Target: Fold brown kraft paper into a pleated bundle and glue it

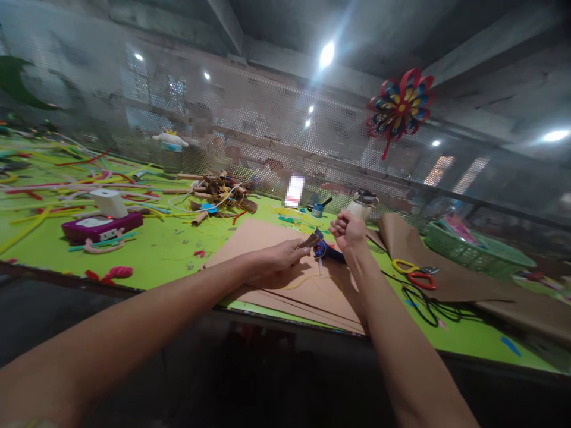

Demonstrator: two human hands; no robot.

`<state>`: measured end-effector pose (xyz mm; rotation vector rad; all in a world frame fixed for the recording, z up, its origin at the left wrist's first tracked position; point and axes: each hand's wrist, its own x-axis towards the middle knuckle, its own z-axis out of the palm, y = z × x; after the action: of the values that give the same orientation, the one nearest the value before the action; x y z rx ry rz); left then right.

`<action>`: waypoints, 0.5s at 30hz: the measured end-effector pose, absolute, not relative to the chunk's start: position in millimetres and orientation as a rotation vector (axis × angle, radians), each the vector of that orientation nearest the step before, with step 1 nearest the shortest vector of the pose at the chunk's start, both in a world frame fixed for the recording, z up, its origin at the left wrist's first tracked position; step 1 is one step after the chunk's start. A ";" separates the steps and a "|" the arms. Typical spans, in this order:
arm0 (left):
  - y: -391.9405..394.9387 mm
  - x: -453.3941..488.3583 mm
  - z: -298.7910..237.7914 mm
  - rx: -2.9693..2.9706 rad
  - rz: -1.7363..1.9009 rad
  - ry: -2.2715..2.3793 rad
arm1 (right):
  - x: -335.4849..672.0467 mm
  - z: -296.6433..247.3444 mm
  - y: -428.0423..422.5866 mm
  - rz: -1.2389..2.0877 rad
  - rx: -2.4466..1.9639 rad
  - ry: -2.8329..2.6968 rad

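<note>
My left hand [285,257] pinches a small brown strip [309,239], perhaps paper or card, above a stack of brown cardboard sheets [250,238]. To the right of it my right hand [350,230] is raised with the fingers curled closed; whatever is in them is too small to make out. Between the hands a blue glue gun [331,252] rests on the cardboard, its nozzle side near the brown strip. A thin yellow thread [307,282] loops over the cardboard below the hands.
Scissors [414,273] with yellow and red handles, a black cable [422,306] and a green basket [482,249] are at the right. A brown bundle [223,193], a purple power strip [104,226] and scattered coloured stems lie left. A lit phone [294,190] and a bottle [360,205] stand behind.
</note>
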<state>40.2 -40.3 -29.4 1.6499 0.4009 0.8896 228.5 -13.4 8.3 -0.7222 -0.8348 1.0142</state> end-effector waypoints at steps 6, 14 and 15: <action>-46.3 42.3 -31.7 1.768 0.862 0.469 | 229.0 7.3 -12.3 1.021 -0.725 -0.807; -43.6 42.5 -33.9 1.948 0.874 0.498 | 231.1 9.3 -14.6 0.996 -0.725 -0.781; -42.9 42.2 -34.0 1.969 0.862 0.500 | 230.9 9.2 -14.6 0.993 -0.724 -0.776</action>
<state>42.2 -42.9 -34.0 1.9692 0.4999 0.8619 230.9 -14.6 9.2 -0.7240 -0.7764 0.9932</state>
